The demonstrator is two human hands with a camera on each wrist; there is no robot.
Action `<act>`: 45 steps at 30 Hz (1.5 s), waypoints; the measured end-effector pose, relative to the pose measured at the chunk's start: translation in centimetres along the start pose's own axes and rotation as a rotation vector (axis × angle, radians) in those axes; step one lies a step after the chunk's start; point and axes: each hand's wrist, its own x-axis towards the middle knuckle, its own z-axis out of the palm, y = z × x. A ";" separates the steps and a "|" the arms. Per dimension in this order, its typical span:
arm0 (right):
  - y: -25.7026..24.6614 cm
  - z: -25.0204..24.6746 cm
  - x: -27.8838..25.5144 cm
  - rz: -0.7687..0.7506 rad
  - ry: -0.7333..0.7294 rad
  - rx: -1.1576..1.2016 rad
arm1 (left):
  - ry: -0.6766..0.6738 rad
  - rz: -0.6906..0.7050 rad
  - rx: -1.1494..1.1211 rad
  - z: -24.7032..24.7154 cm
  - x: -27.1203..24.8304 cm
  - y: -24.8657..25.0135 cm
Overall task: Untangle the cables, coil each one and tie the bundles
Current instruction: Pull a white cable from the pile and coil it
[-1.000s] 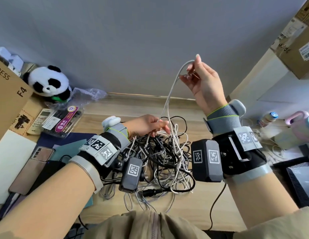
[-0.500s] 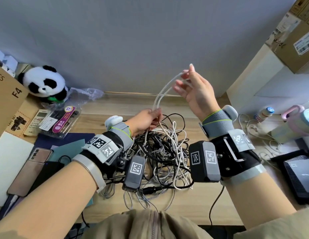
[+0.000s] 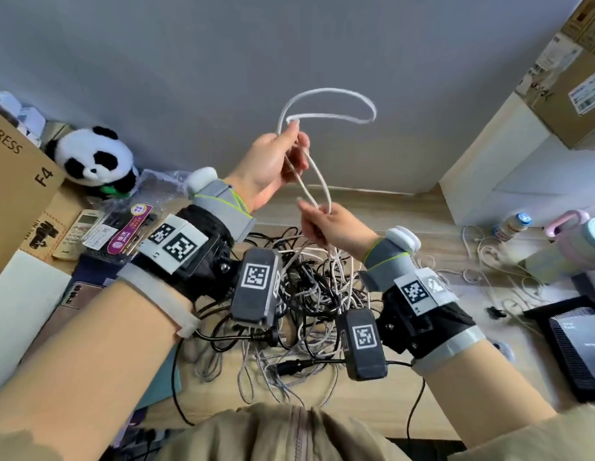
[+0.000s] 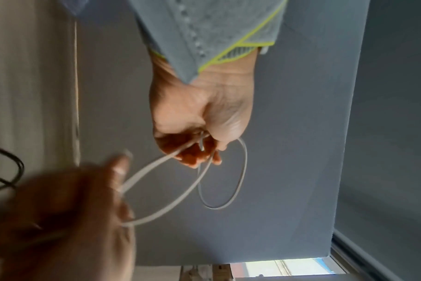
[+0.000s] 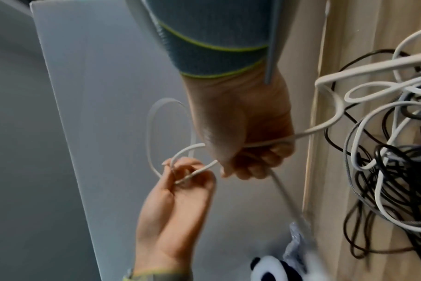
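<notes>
The left hand [image 3: 273, 164], a second ago low on the tangle, has come up above the desk [image 3: 399, 224] and now pinches the white cable [image 3: 326, 94] between thumb and fingertips, with one finished loop standing over it against the wall and a second loop hanging below through its curled fingers. To its right and lower, the right hand [image 3: 329, 227], which held the cable's end high a second ago, has dropped toward the desk and is closed round the same cable, the strand passing through its fist and on down. So the end has passed from right hand to left, and coiling of this first cable looks just begun. The rest of the white cable runs into the heap of black and white cables [image 3: 309, 304] at the middle of the desk, near its front edge, so it seems not yet free of the tangle; nothing is tied.
</notes>
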 end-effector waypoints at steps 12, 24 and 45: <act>0.6 -1.4 -0.1 -0.073 0.101 0.229 | -0.425 -0.545 0.324 -0.9 -3.6 -5.3; 2.0 -3.7 0.9 0.247 0.544 0.701 | -0.338 -0.258 0.446 -2.2 -3.8 -4.6; 2.5 -1.0 1.1 0.205 0.134 0.696 | 0.113 -0.265 -0.076 -3.6 -2.7 -5.8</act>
